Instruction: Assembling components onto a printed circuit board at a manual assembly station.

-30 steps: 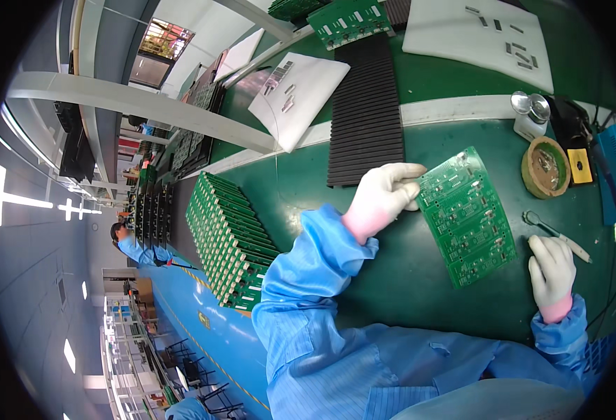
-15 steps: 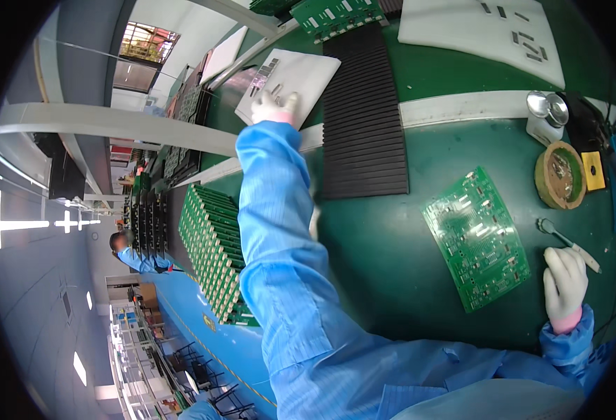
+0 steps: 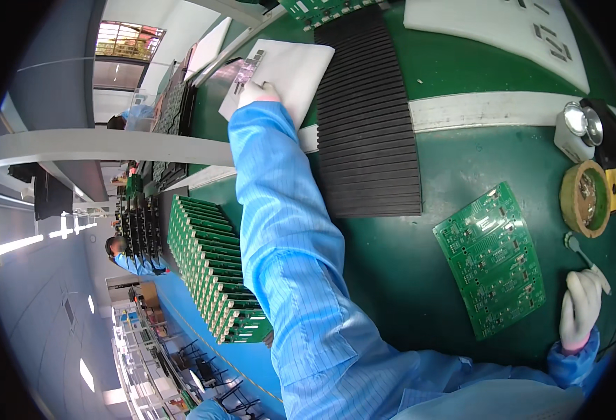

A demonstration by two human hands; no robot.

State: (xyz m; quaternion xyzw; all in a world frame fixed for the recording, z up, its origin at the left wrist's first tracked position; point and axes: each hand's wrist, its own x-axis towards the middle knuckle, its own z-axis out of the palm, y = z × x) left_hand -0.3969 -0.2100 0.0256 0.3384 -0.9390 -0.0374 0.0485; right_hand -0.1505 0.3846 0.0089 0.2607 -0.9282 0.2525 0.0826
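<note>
My left hand (image 3: 257, 94), in a white glove, is over the near left edge of a white foam pad (image 3: 297, 66). Its fingers are bent together by a row of small grey strips (image 3: 248, 68); whatever lies between them is hidden. To the right, my gloved right hand (image 3: 579, 306) rests on the green bench, loosely curled, thumb apart from the fingers, with nothing seen in it. A small brush (image 3: 589, 262) with a pale handle lies right beside its fingertips. Left of that hand, a green circuit board (image 3: 491, 259) lies flat.
A black ribbed mat (image 3: 367, 119) runs between my hands. Several upright circuit boards (image 3: 210, 266) stand in a row left of my arm. At right are a round tub (image 3: 585, 199), a metal-topped bottle (image 3: 577, 133) and another white pad (image 3: 497, 28). A grey frame bar (image 3: 112, 147) crosses at left.
My left hand's fingers have drawn together over the strips, where they were more spread before. The whole view has shifted a little; my right hand stays beside the brush.
</note>
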